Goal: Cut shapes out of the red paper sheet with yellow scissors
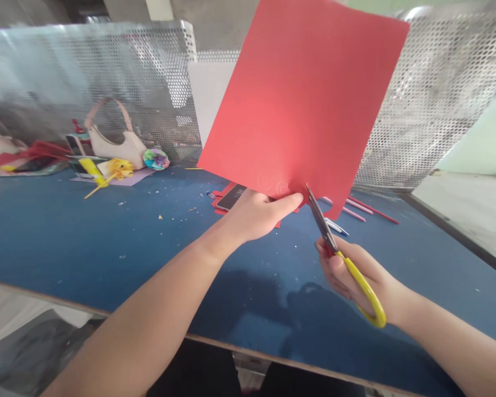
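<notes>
A large sheet of red paper [314, 99] is held up in front of me, with faint round outlines along its lower edge. My left hand [264, 215] grips that edge, thumb on the near face and the other fingers hidden behind. In my right hand [355, 270] are scissors with yellow handles [366, 289]. Their blades point up and their tips meet the red paper just right of my left thumb. A curved notch shows in the lower edge, right of the blades. Behind the paper, a phone [230, 197] lies on red scraps, partly covered.
On the blue table [128, 231], a cream handbag [118, 140], a multicoloured paper flower [156, 159] and a yellow flower [119, 168] stand at the back left. Several pink and red sticks [372, 208] and a pen [337, 227] lie to the right. A perforated metal screen [149, 71] runs along the back.
</notes>
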A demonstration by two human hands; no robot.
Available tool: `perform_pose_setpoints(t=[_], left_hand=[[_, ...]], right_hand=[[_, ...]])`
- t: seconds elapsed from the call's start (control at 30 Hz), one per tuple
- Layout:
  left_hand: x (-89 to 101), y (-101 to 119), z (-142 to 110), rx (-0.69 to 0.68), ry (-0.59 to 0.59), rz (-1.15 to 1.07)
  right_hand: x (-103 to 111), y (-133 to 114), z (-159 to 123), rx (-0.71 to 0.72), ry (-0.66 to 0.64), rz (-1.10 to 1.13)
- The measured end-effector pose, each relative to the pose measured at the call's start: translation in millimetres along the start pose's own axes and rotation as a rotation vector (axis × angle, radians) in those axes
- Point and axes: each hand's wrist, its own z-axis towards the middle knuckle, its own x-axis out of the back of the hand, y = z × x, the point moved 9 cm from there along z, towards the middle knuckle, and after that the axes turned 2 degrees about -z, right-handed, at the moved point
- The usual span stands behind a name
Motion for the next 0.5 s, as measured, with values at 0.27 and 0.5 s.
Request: perform_pose_setpoints(t=[0.27,0.5], left_hand=[[-4.8,2.1,1.0,-0.008,-0.054,-0.081],[-4.6,4.5,1.9,-0.028,-0.079,-0.098]], right_hand=[[1.4,0.9,-0.5,-0.013,-0.001,-0.029],[0.8,1.7,-0.5,0.005,-0.016,-0.046]])
